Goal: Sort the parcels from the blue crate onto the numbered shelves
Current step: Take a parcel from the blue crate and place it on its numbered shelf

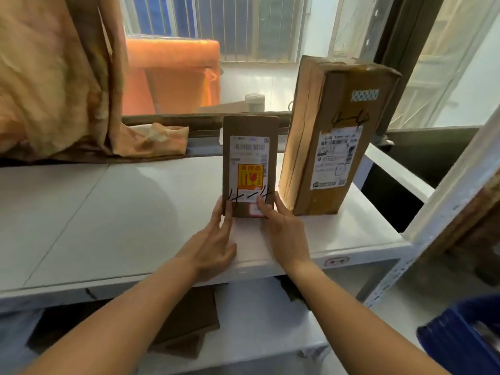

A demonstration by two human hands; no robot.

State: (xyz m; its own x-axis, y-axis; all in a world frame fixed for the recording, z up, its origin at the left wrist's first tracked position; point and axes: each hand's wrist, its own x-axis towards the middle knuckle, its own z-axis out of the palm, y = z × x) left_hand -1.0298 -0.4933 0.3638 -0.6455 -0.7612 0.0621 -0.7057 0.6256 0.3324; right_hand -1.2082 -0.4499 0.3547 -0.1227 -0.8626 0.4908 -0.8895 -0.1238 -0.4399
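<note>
Both forearms reach up from the bottom of the view to a white shelf, where the two hands meet at the foot of a small parcel. This parcel stands upright on the shelf, its label facing the camera with black handwriting across the lower part. Left hand is open, its fingers straight and pressed against the parcel's lower left edge. Right hand grips the lower right corner, thumb on the front face and fingers up the right edge. Just to the right of the right hand, close beside the small one, stands a large parcel, also upright. Below the hands, on the lower shelf, lie flat brown parcels. Well below and to the right of the right hand is a corner of the blue crate. Up and to the left of the left hand hangs an orange cloth.
</note>
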